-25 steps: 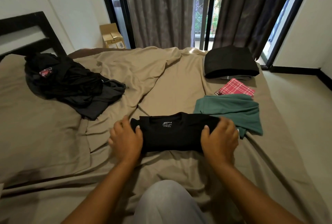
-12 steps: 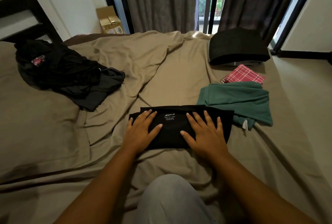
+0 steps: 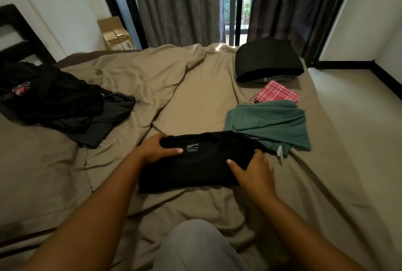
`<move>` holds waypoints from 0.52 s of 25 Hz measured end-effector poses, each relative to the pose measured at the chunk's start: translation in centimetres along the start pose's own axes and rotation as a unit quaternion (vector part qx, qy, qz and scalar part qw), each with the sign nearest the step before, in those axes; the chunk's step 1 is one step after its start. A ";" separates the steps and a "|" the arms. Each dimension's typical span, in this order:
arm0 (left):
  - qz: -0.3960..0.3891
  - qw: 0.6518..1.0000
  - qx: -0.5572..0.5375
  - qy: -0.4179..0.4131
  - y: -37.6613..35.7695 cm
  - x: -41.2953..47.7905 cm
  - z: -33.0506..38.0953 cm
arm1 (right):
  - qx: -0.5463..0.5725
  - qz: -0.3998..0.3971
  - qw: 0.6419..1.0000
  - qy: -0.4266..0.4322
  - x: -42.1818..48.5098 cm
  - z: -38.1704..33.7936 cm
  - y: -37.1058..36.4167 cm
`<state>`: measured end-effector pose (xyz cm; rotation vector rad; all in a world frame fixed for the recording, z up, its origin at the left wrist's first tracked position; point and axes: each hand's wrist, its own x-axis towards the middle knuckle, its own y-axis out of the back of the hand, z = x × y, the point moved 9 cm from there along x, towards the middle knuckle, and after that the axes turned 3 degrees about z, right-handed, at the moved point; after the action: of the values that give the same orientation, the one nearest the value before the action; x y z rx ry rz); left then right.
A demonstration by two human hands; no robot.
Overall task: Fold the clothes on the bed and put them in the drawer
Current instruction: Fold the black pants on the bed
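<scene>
The folded shirt (image 3: 200, 162) is gripped at both ends on the bed (image 3: 195, 88): the left hand (image 3: 154, 149) is curled round its left edge, thumb on top, the right hand (image 3: 252, 168) round its right, probably so the folds are kept when it is lifted. It is held just beside the green top (image 3: 269, 122), where folded pieces are gathered. The unfolded pile (image 3: 54, 101) is set well apart; no drawer is seen.

Folded black shirt (image 3: 202, 162) on bed (image 3: 195, 96), label up
</scene>
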<state>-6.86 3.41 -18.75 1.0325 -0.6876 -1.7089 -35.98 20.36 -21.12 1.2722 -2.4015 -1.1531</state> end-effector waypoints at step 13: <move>-0.114 0.899 -0.411 0.104 -0.2 -4.6 -4.0 | 0.485 -0.101 0.843 -0.209 2.5 -0.9 -2.5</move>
<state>-2.79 7.85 -19.35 0.6714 0.3160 -1.7887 -35.52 17.15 -22.78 1.6603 -3.4481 -0.1393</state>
